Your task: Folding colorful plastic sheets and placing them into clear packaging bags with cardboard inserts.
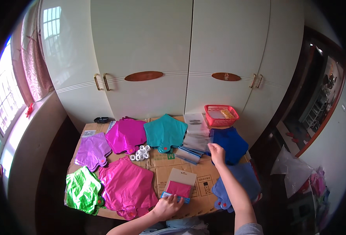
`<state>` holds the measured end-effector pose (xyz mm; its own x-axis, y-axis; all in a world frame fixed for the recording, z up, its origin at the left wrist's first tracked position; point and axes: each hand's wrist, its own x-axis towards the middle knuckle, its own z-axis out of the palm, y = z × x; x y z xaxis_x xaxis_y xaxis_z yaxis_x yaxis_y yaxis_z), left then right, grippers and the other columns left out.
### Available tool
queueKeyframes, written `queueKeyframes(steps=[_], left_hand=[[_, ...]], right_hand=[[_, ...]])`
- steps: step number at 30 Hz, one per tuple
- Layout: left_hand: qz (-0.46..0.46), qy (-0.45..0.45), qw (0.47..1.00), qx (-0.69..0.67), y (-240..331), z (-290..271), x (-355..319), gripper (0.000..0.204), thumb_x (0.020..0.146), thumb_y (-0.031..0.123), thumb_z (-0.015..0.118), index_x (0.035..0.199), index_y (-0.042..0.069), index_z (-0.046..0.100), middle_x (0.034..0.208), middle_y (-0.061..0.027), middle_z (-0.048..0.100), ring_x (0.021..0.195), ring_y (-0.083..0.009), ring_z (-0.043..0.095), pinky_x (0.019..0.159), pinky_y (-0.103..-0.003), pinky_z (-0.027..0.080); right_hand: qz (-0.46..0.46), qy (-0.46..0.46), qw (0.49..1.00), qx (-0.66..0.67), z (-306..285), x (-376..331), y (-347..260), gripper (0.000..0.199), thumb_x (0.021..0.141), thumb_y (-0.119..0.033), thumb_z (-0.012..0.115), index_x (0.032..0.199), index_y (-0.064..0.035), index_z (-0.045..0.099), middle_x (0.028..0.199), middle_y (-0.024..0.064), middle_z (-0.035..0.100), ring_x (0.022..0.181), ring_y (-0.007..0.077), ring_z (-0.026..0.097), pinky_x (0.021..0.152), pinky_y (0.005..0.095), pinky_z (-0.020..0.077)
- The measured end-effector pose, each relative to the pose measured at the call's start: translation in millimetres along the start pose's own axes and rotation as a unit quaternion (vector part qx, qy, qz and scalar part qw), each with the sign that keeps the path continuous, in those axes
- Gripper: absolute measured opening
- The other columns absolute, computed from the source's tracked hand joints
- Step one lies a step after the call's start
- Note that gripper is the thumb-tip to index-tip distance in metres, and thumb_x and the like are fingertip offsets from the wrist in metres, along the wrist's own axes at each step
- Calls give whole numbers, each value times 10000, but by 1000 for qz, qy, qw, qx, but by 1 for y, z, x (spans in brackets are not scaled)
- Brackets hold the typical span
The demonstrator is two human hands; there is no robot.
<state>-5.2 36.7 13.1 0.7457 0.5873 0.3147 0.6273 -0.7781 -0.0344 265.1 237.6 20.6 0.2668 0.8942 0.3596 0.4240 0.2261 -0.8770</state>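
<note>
My left hand (169, 205) is closed on the lower, blue-edged end of a white hang card (184, 174). A folded pink foil sheet (178, 189) lies on that card. Further right, the fingers of my right hand (217, 153) pinch a clear plastic bag (209, 137) at the edge of a stack of clear bags (196, 141). Flat foil balloons surround the work spot: dark blue (231, 145) and lighter blue (241, 184) on the right, teal (166, 132) at the back, large pink (126, 186) on the left.
Magenta (126, 134), purple (92, 150) and green (83, 190) foil balloons lie leftward on the cardboard (161, 166). Several white ribbon rolls (141, 153) sit mid-table. A pink basket (221, 122) stands at the back before the white cabinet (141, 43); a black object (101, 120) lies back left.
</note>
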Motion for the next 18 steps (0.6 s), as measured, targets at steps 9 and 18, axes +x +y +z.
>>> queueKeyframes(steps=[9, 18], left_hand=[[-60, 37, 997, -42, -2, -8, 4, 471, 708, 231, 608, 1159, 102, 554, 991, -102, 607, 729, -206, 661, 562, -322, 542], [-88, 80, 992, -30, -12, -2, 2, 356, 741, 171, 585, 1096, 136, 580, 844, -8, 609, 647, -129, 626, 528, -268, 525]], right_hand=[[-355, -70, 855, -372, -43, -135, -15, 46, 787, -107, 619, 774, -65, 633, 1039, 103, 667, 939, 254, 659, 726, 376, 535], [-219, -169, 893, -355, -40, -162, -35, 273, 788, -196, 669, 1008, -38, 638, 1075, 102, 647, 1028, 242, 605, 831, 334, 516]])
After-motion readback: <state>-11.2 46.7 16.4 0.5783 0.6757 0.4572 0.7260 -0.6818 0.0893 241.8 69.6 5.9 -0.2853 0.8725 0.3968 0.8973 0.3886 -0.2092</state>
